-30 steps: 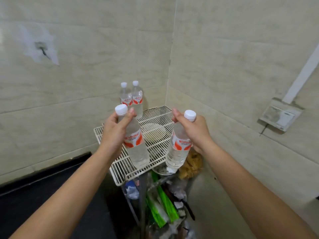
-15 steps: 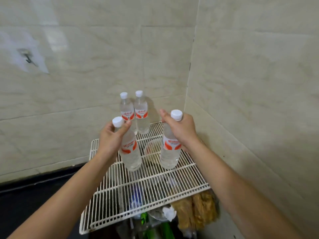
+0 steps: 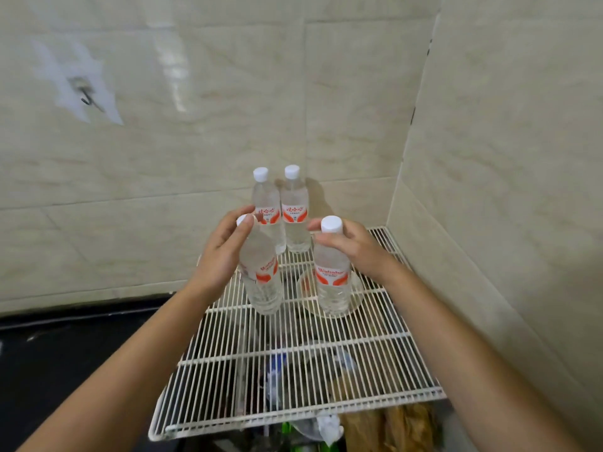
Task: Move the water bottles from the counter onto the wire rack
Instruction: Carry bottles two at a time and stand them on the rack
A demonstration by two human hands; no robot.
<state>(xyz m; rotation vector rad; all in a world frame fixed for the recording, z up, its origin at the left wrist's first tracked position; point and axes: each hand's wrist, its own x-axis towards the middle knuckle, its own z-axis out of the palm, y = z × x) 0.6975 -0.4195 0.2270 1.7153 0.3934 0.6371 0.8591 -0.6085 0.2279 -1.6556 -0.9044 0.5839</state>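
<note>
Two clear water bottles with white caps and red-and-white labels stand at the back of the white wire rack (image 3: 293,370): one on the left (image 3: 266,203), one on the right (image 3: 295,207). My left hand (image 3: 222,256) grips a third bottle (image 3: 262,282) by its upper part; it leans slightly, with its base on the rack wires. My right hand (image 3: 357,251) holds a fourth bottle (image 3: 332,285) just below its cap. That bottle stands upright in front of the back pair.
A round translucent dish (image 3: 306,288) lies on the rack around the right bottle's base. Tiled walls meet in the corner behind the rack. A dark counter (image 3: 65,353) runs along the left. Bags and green items (image 3: 391,425) sit under the rack.
Both hands have carried their bottles forward and down, from above the rack's front to its back half. The bottle bases now meet the wires, close to the back pair.
</note>
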